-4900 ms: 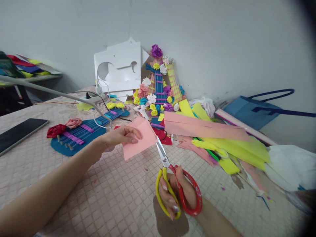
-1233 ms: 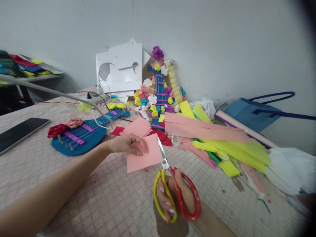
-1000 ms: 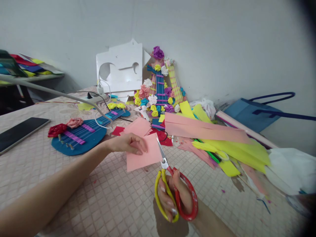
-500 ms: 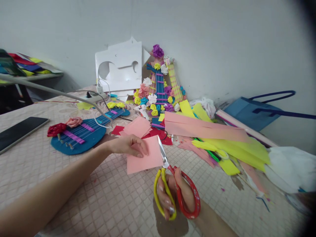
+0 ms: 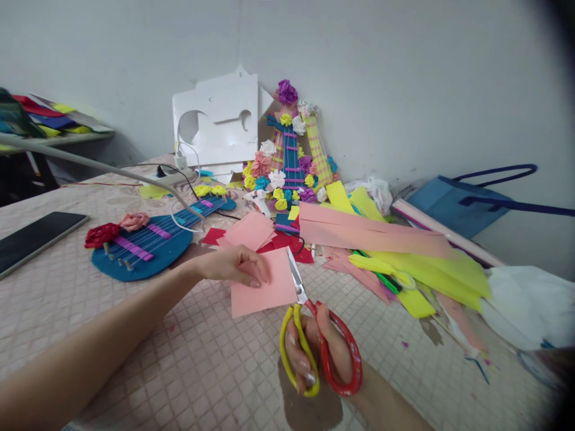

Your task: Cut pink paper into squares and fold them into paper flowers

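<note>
Head view: left fingers (image 5: pixel 257 261) pinch pink paper (image 5: pixel 279 286), curled right fingers (image 5: pixel 296 353) grip scissors (image 5: pixel 311 307).

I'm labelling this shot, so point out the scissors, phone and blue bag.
Scissors (image 5: pixel 300 293), head view, near the pivot.
Phone (image 5: pixel 41 239), head view, on the screen.
Blue bag (image 5: pixel 458 206), head view, on its side.

The left hand (image 5: pixel 229 264) partly hides its pink sheet (image 5: pixel 270 290); the phone (image 5: pixel 41 239) is cropped.

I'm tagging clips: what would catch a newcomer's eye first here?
Probably the red-and-yellow-handled scissors in the right hand, at the edge of the pink paper in the left hand. Next, the blue toy guitar lying at left and the flower-decked toy guitars by the wall.
</note>
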Motion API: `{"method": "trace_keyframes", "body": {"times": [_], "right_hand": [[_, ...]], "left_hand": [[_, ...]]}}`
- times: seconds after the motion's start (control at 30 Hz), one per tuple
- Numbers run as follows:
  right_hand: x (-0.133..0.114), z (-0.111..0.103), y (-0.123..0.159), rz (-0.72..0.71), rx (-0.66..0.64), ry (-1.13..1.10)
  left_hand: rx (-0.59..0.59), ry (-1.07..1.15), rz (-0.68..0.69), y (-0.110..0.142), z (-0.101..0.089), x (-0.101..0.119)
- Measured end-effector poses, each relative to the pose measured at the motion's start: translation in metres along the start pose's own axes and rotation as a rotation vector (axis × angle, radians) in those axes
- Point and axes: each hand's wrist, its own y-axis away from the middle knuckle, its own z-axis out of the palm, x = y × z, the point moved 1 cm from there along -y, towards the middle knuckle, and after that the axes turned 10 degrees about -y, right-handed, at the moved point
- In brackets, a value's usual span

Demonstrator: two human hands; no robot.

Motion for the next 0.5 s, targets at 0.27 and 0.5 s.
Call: {"method": "trace_keyframes", "body": {"times": [0.27,0.5], "right_hand": [[-0.0021,0.0029,-0.0006,0.021,0.013,-0.007],[-0.0027,0.0008,-0.0012,-0.027,0.094,0.089]], "left_hand": [[-0.018,0.005,-0.002,-0.0009,0.0045,0.0032],[-0.008,-0.027,-0.005,-0.0002,0.0010,0.0003]]}}
